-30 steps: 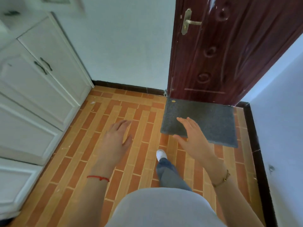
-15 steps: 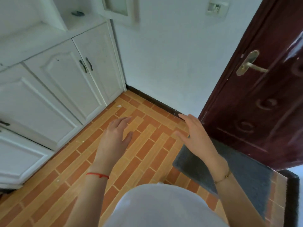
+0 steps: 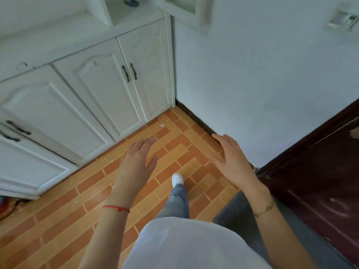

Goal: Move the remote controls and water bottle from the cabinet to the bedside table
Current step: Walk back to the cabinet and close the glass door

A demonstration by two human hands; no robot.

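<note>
A white cabinet (image 3: 81, 90) with closed panelled doors and dark handles fills the left. On its open shelf at the top lies a small dark object (image 3: 131, 2), too blurred to identify. My left hand (image 3: 138, 162) and my right hand (image 3: 231, 158) hover empty over the floor, fingers spread, palms down, well below and to the right of that shelf. No water bottle or bedside table is in view.
An orange brick-pattern tiled floor (image 3: 58, 206) lies underfoot. A white wall (image 3: 262, 74) with a dark skirting board stands ahead, a dark red door (image 3: 320, 181) at the right and a grey mat (image 3: 237, 216) at its foot. My foot in a white shoe (image 3: 177, 179) steps forward.
The view has swung left and upward from the door toward the cabinet, which now shows more of its shelf. Both hands stay empty and spread in front of me.
</note>
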